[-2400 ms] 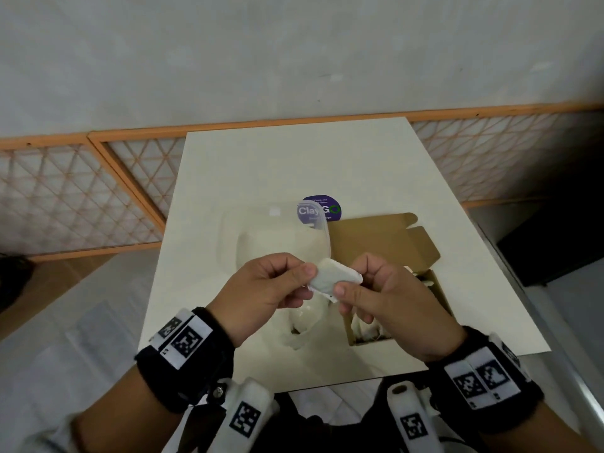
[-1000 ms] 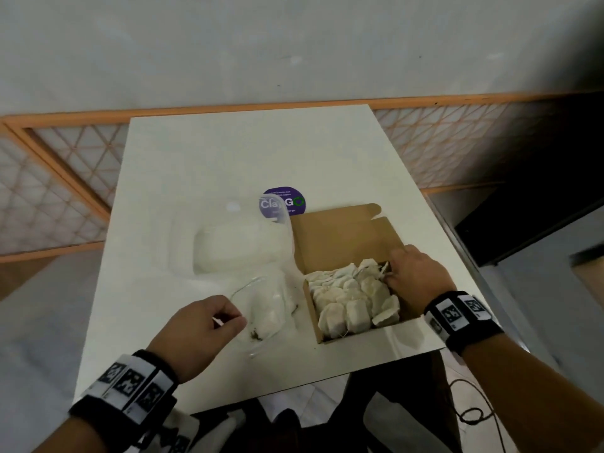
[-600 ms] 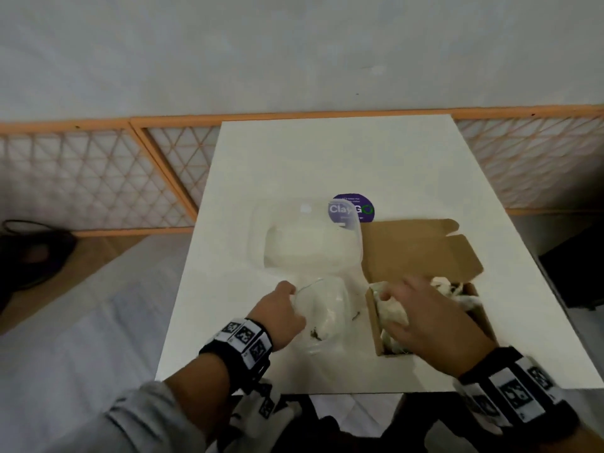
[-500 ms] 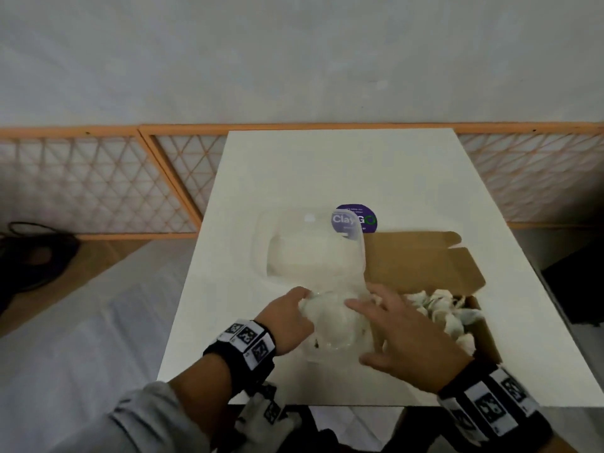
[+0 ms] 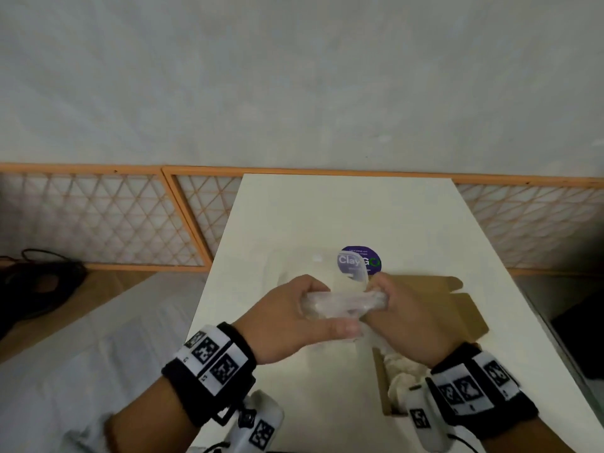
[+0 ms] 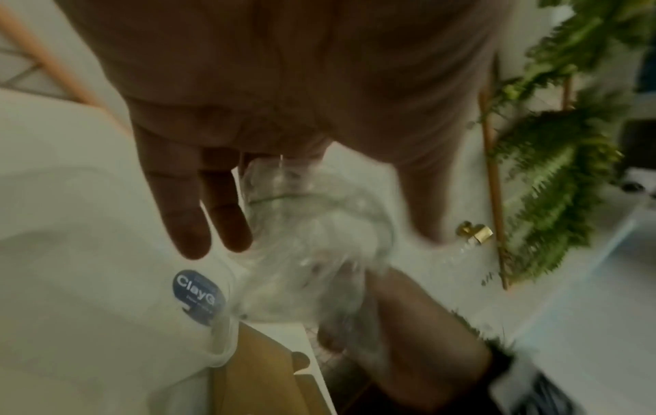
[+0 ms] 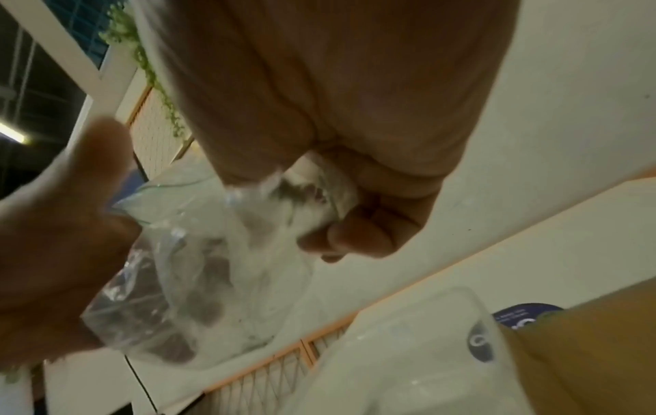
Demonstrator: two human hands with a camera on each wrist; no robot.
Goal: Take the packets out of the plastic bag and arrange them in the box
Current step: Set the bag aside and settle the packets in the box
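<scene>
**Ana:** Nearest the camera, at the bench's near edge, what do you see?

**Ben:** Two wrists in black bands with printed marker squares. Just beyond the right wrist sits the cardboard box, open, with white packets heaped inside. Its brown lid flap lies folded back flat on the bench.

**Ana:** And the hands?

**Ben:** Both are raised above the bench, side by side. The left hand has its fingers curled round one end of the clear plastic bag, thumb laid along the near side. The right hand is closed round the other end, so the bag is stretched between them.

**Ana:** Anything in the bag?

**Ben:** From the right wrist view the plastic bag hangs crumpled below the right hand, with something whitish bunched inside the closed fingers. It is too blurred to tell whether that is a packet.

**Ana:** The left wrist view?

**Ben:** The left hand has two fingers pointing down beside the plastic bag; the other fingers are hidden behind the film.

**Ana:** Further back?

**Ben:** A clear plastic container rests on the bench behind the hands, touching the lid flap's left side. Behind it is a round purple sticker reading "ClayGO". Past the bench's far edge runs an orange-framed lattice panel against a pale wall.
</scene>
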